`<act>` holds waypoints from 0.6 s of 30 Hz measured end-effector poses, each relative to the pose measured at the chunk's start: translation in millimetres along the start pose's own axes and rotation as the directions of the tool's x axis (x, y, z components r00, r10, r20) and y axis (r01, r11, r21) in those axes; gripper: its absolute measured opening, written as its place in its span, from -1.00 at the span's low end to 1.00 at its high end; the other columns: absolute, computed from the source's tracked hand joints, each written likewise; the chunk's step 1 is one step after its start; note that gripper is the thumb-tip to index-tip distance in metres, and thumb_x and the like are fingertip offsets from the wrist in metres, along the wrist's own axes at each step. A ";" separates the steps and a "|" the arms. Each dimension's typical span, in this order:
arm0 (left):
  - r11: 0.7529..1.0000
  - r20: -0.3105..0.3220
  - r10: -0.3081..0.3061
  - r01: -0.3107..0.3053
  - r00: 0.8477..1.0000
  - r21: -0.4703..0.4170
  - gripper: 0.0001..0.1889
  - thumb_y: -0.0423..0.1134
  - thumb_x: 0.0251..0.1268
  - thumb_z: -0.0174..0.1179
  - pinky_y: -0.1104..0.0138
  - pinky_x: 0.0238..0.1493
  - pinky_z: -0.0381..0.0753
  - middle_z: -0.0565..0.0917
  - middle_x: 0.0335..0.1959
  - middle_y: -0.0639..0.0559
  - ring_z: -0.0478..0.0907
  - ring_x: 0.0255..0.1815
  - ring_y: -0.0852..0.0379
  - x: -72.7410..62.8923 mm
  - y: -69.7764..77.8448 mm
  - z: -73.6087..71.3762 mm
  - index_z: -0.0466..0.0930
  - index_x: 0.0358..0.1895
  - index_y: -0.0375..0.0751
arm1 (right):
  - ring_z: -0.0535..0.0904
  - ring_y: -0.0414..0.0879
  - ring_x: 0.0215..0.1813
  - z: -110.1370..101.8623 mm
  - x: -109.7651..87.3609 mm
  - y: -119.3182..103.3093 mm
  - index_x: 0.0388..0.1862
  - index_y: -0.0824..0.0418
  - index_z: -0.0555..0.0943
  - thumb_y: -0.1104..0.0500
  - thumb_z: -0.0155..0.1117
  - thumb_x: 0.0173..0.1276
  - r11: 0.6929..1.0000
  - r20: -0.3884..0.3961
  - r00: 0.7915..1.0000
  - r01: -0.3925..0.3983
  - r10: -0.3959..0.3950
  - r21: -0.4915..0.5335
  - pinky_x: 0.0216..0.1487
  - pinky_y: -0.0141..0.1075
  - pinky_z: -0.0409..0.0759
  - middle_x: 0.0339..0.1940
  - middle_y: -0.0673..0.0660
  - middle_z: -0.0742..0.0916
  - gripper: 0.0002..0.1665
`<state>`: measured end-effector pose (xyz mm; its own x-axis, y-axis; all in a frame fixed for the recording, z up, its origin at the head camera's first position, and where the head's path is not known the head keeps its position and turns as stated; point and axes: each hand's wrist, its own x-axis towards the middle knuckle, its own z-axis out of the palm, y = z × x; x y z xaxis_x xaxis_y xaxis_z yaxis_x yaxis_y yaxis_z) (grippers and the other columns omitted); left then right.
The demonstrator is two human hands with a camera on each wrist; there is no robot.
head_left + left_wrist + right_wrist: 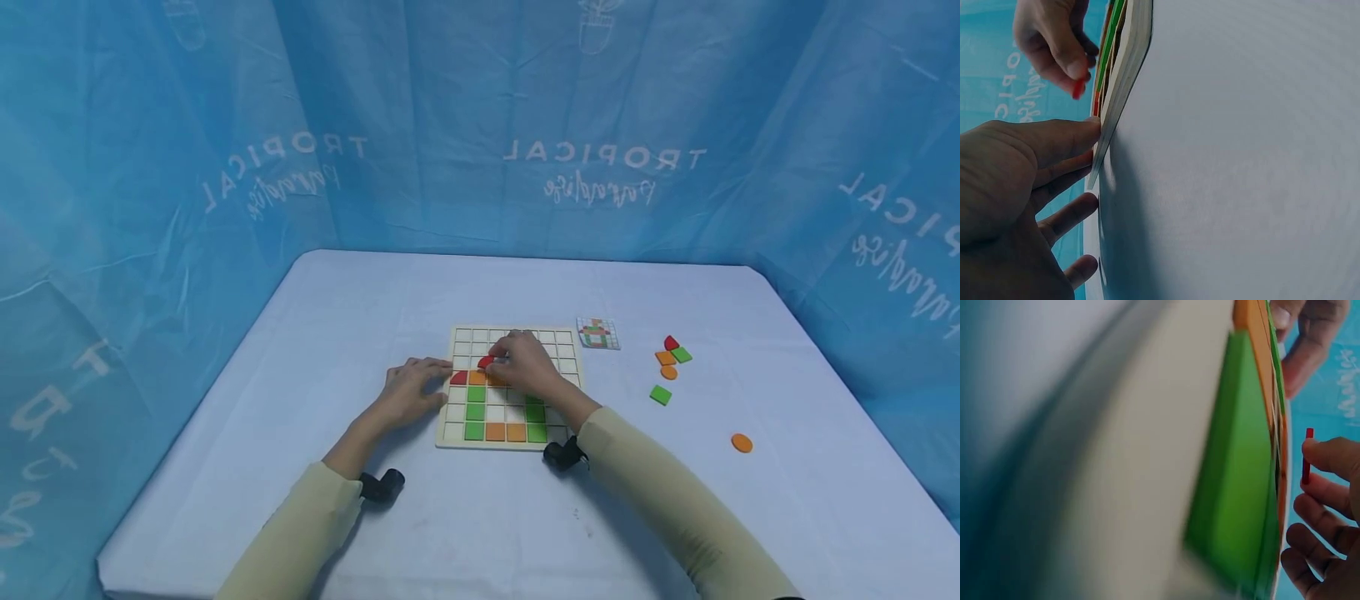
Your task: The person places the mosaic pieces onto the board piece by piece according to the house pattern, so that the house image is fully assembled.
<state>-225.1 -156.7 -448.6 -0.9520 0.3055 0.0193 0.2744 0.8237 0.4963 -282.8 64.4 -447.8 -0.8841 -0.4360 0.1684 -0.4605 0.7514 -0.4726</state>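
Observation:
A square wooden grid board (497, 413) lies on the table, with green squares (475, 412), orange squares (495, 432) and a red rounded tile (459, 378) set in its cells. Between thumb and forefinger, my right hand (528, 367) pinches another red tile (1307, 456), seen edge-on in the right wrist view. It is held over the board's middle, just above the row of orange. My left hand (408, 393) rests at the board's left edge, thumb and fingertips against the side, fingers spread in the left wrist view. The right hand hides part of the upper cells.
A small pattern card (597, 332) lies beyond the board's upper right corner. Further right are a loose red tile (671, 342), a green square (661, 395), an orange disc (742, 442) and several more pieces. Blue curtains (480, 125) hang behind the white table (360, 308).

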 end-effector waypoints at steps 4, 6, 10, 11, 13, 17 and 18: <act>1.000 0.004 0.013 -0.013 1.000 -0.004 -0.51 -0.22 0.22 0.29 -0.06 0.23 0.11 0.45 0.30 -0.01 0.25 0.34 -0.05 0.0 0.1 -0.9 0.51 0.25 -0.18 | 0.48 -0.03 -0.11 3.9 7.2 -6.8 -0.14 0.22 0.72 0.09 0.41 0.20 0.999 0.029 1.000 -0.003 0.005 -0.048 -0.11 -0.19 0.48 -0.23 0.07 0.65 -0.71; 1.000 0.002 0.018 -0.018 1.000 -0.004 -0.51 -0.23 0.23 0.29 -0.06 0.22 0.11 0.45 0.30 -0.01 0.25 0.34 -0.05 0.3 -0.2 -1.0 0.51 0.24 -0.19 | 0.47 -0.04 -0.12 5.0 9.5 -9.0 -0.13 0.20 0.72 0.08 0.40 0.20 0.998 0.037 0.999 -0.015 0.018 -0.069 -0.11 -0.20 0.48 -0.22 0.06 0.65 -0.71; 1.000 0.008 0.010 -0.010 1.000 -0.006 -0.50 -0.23 0.22 0.30 -0.05 0.23 0.11 0.45 0.30 0.00 0.25 0.35 -0.04 0.8 -1.2 -0.4 0.51 0.25 -0.18 | 0.46 -0.06 -0.14 7.3 12.3 -10.6 -0.11 0.19 0.71 0.09 0.39 0.21 0.995 0.039 0.998 -0.036 0.040 -0.098 -0.12 -0.22 0.48 -0.21 0.05 0.64 -0.70; 1.000 0.010 0.007 -0.007 1.000 -0.006 -0.50 -0.22 0.22 0.30 -0.05 0.24 0.10 0.45 0.30 0.00 0.24 0.35 -0.03 0.8 -1.3 -0.2 0.50 0.25 -0.18 | 0.46 -0.06 -0.14 7.9 12.7 -10.7 -0.11 0.19 0.71 0.08 0.39 0.21 0.994 0.040 0.998 -0.041 0.046 -0.102 -0.12 -0.22 0.48 -0.21 0.05 0.64 -0.70; 1.000 0.013 0.003 -0.003 1.000 -0.008 -0.50 -0.22 0.22 0.30 -0.06 0.24 0.09 0.45 0.30 0.00 0.24 0.35 -0.04 0.5 -1.1 -0.2 0.50 0.25 -0.18 | 0.46 -0.07 -0.14 8.9 13.0 -10.6 -0.10 0.19 0.71 0.08 0.39 0.22 0.993 0.039 0.998 -0.050 0.055 -0.105 -0.12 -0.23 0.48 -0.20 0.04 0.64 -0.69; 1.000 0.008 0.012 -0.012 1.000 -0.005 -0.50 -0.23 0.22 0.30 -0.06 0.23 0.10 0.45 0.30 -0.01 0.25 0.35 -0.05 -0.4 0.1 -0.7 0.51 0.25 -0.19 | 0.45 -0.07 -0.13 9.7 12.7 -10.5 -0.09 0.18 0.72 0.07 0.40 0.22 0.993 0.034 0.997 -0.060 0.064 -0.106 -0.11 -0.23 0.47 -0.20 0.04 0.64 -0.69; 1.000 0.005 0.015 -0.015 1.000 -0.004 -0.50 -0.23 0.21 0.30 -0.06 0.23 0.11 0.45 0.30 -0.01 0.25 0.34 -0.05 -0.5 0.3 -0.9 0.51 0.25 -0.19 | 0.45 -0.08 -0.13 9.6 12.4 -10.5 -0.09 0.17 0.72 0.07 0.40 0.22 0.992 0.033 0.997 -0.061 0.065 -0.106 -0.11 -0.23 0.46 -0.19 0.04 0.63 -0.69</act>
<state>-224.6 -157.0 -447.6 -0.9472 0.3200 0.0226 0.2880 0.8171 0.4994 -288.1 46.4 -449.0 -0.9091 -0.4021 0.1089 -0.4113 0.8249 -0.3877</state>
